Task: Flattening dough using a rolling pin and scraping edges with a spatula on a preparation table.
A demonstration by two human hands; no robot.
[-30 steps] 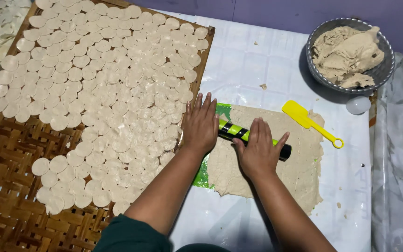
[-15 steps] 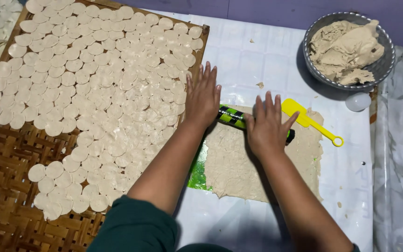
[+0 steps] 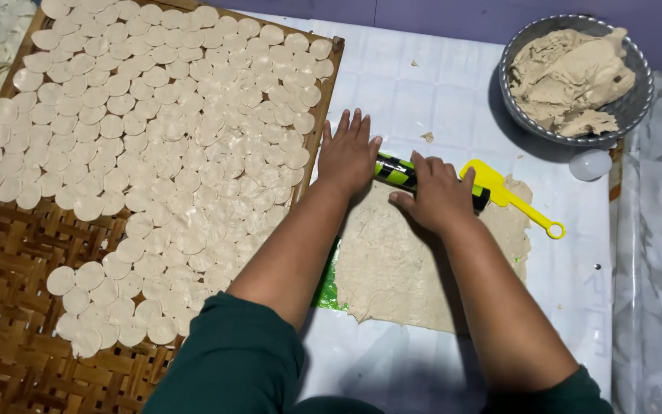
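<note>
1. Bottom of frame: two dark green sleeves (image 3: 231,360), forearms reaching up toward centre.
2. Lower centre: flattened sheet of beige dough (image 3: 400,268) spread on a white plastic cover (image 3: 423,100), a green strip (image 3: 329,284) peeking out at its left edge.
3. Centre: left hand (image 3: 349,153) laid flat, fingers spread, palm down on the left end of a black-and-green rolling cylinder (image 3: 400,172); right hand (image 3: 438,195) also flat and open, pressed on the cylinder's right half. Cylinder lying crosswise at the dough sheet's upper edge, mostly hidden beneath both palms, only its middle and right tip showing.
4. Just right of the right hand: yellow plastic scraper (image 3: 511,195), handle angled toward lower right, blade touching the dough's upper corner.
5. Left half of frame: woven bamboo tray (image 3: 9,253) covered with rows of small round dough discs (image 3: 155,130).
6. Upper right: metal bowl (image 3: 637,100) holding a lump of raw dough (image 3: 568,77); small white ball (image 3: 590,163) just below it.
</note>
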